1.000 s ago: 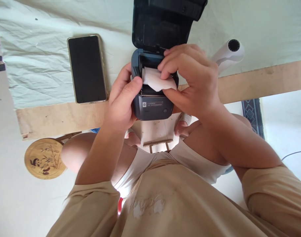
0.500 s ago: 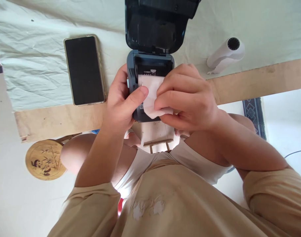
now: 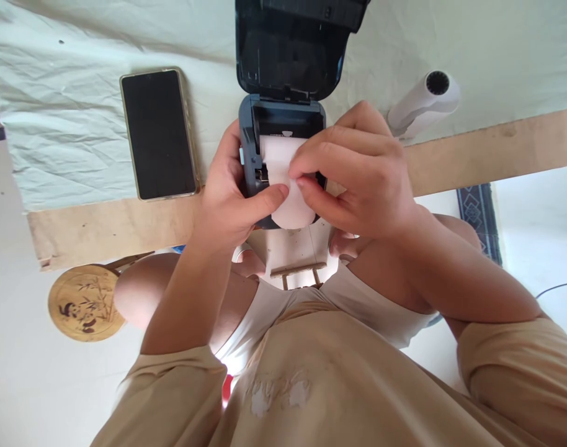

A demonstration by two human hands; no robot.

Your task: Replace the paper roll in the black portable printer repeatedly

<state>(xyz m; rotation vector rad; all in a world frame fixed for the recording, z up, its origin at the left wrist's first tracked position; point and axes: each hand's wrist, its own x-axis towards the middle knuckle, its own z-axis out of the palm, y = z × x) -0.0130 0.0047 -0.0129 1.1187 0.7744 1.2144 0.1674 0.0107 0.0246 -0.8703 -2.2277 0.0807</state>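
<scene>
A dark blue label printer (image 3: 249,133) sits at the table's near edge, its black lid (image 3: 290,53) swung open away from me. Inside the printer lies a white paper roll (image 3: 281,149), its loose end hanging over the printer's front edge. My left hand (image 3: 234,195) wraps round the printer's left side, and its thumb presses on the paper. With thumb and index finger pinched together, my right hand (image 3: 358,174) is at the right side of the paper strip. That hand covers the printer's right side.
On the left of the cloth lies a phone (image 3: 160,133) in a clear case. To the right, a second white paper roll (image 3: 423,105) lies on its side. The wooden table edge (image 3: 474,146) runs across in front of me. Below left stands a round wooden stool (image 3: 85,304).
The roll now sits lower in the printer, and the paper end is flattened and drawn toward me. My right hand has gone from covering the paper to a pinch at its side.
</scene>
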